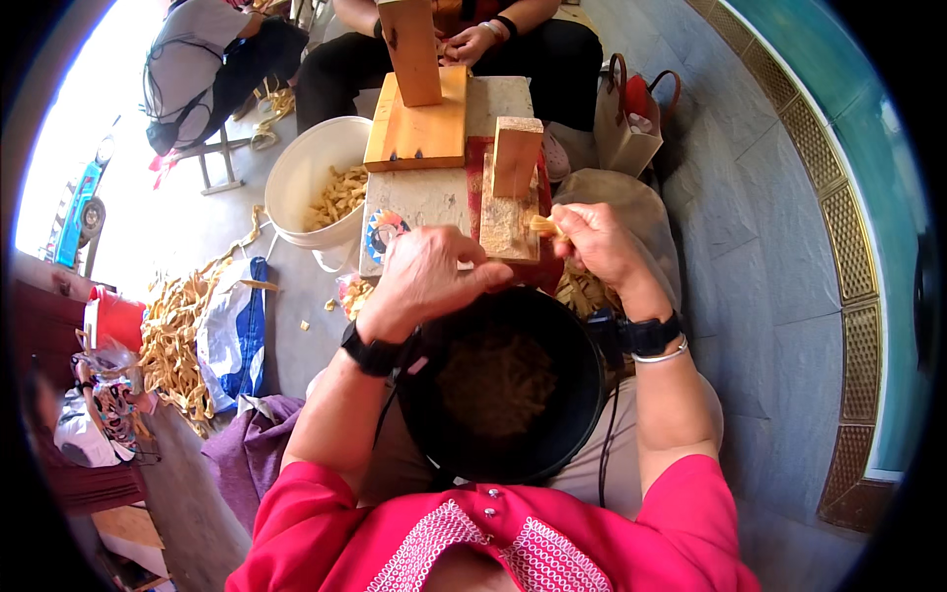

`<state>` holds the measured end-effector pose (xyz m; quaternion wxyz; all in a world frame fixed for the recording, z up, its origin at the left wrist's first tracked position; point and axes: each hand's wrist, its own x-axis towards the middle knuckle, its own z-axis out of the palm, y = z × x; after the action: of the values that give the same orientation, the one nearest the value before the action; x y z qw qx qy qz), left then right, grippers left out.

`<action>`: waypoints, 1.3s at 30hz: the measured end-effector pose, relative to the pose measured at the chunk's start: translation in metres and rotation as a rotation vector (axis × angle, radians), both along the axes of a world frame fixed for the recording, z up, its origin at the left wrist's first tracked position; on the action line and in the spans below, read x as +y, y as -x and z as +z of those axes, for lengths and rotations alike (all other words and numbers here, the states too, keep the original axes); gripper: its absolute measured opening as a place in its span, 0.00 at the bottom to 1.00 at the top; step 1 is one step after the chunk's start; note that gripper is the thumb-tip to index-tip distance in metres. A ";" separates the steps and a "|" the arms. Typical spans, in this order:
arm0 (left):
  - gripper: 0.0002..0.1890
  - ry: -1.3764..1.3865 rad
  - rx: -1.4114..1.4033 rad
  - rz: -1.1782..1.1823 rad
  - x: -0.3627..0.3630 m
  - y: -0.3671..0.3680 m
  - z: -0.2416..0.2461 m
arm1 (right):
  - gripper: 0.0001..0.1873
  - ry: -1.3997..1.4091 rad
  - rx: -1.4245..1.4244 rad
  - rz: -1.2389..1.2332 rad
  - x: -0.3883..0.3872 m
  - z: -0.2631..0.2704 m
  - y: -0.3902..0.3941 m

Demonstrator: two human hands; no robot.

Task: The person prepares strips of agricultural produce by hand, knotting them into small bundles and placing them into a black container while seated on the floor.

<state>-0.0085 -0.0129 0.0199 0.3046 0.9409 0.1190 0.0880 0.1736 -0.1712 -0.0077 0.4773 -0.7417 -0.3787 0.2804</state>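
My right hand (598, 240) pinches a small bundle of pale yellow strips (545, 226) at the right edge of a low wooden block stand (510, 229), which has an upright wooden block on it. My left hand (442, 274) is over the near edge of the worn bench (422, 189), palm down, thumb pointing right; whether its curled fingers hold anything is hidden. Below both hands a black bucket (422, 436) rests between my legs with pale strips (499, 381) at its bottom. A larger wooden base (414, 140) with a tall upright block stands farther back on the bench.
A white bucket (292, 174) of short yellow pieces stands left of the bench. Long strips (177, 333) lie beside a blue-and-white sack (240, 333) on the floor. A co-worker (451, 44) sits opposite; another person (200, 66) is at upper left. A handled bag (625, 140) stands at right.
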 end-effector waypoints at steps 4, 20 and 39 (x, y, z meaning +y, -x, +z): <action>0.27 0.587 -0.028 -0.047 -0.018 0.008 -0.005 | 0.14 -0.187 0.796 0.283 -0.010 0.016 0.035; 0.21 0.817 0.206 -0.138 -0.044 0.008 -0.017 | 0.13 -0.348 0.661 0.298 -0.038 -0.014 0.071; 0.19 -0.201 0.474 -0.375 -0.072 0.005 -0.053 | 0.12 0.924 -0.450 -0.293 -0.164 -0.252 -0.103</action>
<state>-0.0132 -0.0854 -0.0333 0.1846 0.9662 0.0021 -0.1801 0.2762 -0.3351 -0.2600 0.0421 -0.9615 -0.2013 0.1824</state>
